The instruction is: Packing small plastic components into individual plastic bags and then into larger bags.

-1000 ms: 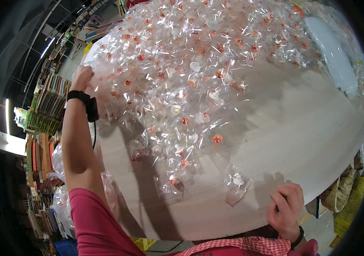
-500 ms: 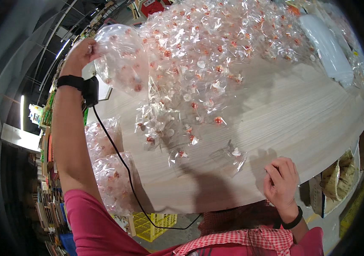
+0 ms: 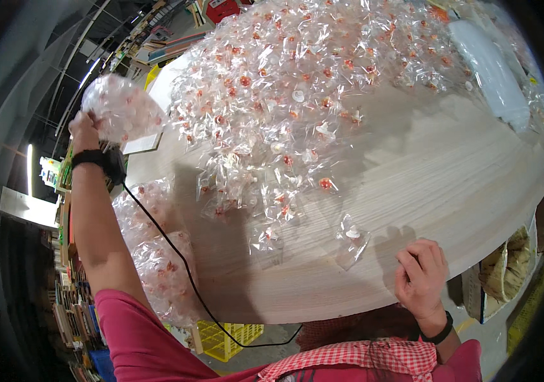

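Note:
My left hand [image 3: 85, 132] is raised at the far left, its fingers closed on the gathered end of a clear plastic bag [image 3: 122, 109] filled with small packets that show red-orange spots. The bag hangs above the table's left edge. Low over the front right of the table, my right hand [image 3: 422, 280] has its fingers curled in and nothing visible in them. A big heap of small clear packets [image 3: 272, 95], with red-orange and white pieces inside, spreads over the table [image 3: 425, 172]. Apart from it, nearer me, lie a loose packet [image 3: 353, 237] and another packet [image 3: 267, 240].
Two plump filled bags, a rear bag [image 3: 148, 210] and a front bag [image 3: 167, 274], sit along the left edge. A black cable [image 3: 176, 251] runs from my left wrist. A white plastic roll [image 3: 492, 73] lies far right. Below the table is a yellow crate [image 3: 230, 337].
My left hand has carried the filled bag left and slightly down, off the heap's left side. Packets at the heap's left have spread leftward. My right hand has barely moved.

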The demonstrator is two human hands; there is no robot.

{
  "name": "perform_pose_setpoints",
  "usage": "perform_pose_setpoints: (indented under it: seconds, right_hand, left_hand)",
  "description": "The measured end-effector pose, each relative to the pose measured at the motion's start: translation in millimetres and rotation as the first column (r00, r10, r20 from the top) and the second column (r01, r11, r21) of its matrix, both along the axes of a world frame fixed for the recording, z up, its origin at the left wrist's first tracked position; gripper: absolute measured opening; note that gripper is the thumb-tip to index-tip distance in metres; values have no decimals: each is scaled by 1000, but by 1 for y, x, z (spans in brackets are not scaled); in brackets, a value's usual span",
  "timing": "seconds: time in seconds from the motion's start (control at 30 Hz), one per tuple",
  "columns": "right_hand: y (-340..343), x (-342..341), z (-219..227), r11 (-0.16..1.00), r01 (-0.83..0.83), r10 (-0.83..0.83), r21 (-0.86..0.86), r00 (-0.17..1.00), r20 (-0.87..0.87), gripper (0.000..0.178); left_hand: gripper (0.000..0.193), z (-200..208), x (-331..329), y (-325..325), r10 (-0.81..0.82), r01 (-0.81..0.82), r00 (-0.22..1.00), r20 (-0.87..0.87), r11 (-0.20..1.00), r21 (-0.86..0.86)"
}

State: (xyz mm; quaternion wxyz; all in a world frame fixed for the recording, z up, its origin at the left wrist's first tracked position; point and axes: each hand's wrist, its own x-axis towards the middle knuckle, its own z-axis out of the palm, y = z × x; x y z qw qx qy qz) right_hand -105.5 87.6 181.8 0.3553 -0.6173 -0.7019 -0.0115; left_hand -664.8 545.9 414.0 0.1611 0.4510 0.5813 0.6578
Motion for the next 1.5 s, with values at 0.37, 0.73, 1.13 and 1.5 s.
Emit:
perform_pose_setpoints:
  seconds: [0.37, 0.73, 1.13, 1.5]
  right_hand:
    - [-8, 7, -1, 999, 1, 2, -45, 998, 61, 30]
    - [-20, 25, -22, 997, -80, 77, -9, 980, -181, 21]
    - [-29, 130, 90, 996, 40, -3, 80, 907, -421, 18]
    - [64, 300, 98, 905, 422, -402, 51, 888, -221, 28]
  left_hand:
    - [22, -192, -72, -55, -223, -142, 98, -970, 962, -235]
    - [73, -31, 318, -263, -492, 493, 864, -104, 789, 366]
    - [41, -88, 367, -451, -787, 563, 198, 585, 580, 590]
    - [30, -100, 358, -562, -639, 513, 705, 307, 759, 400]
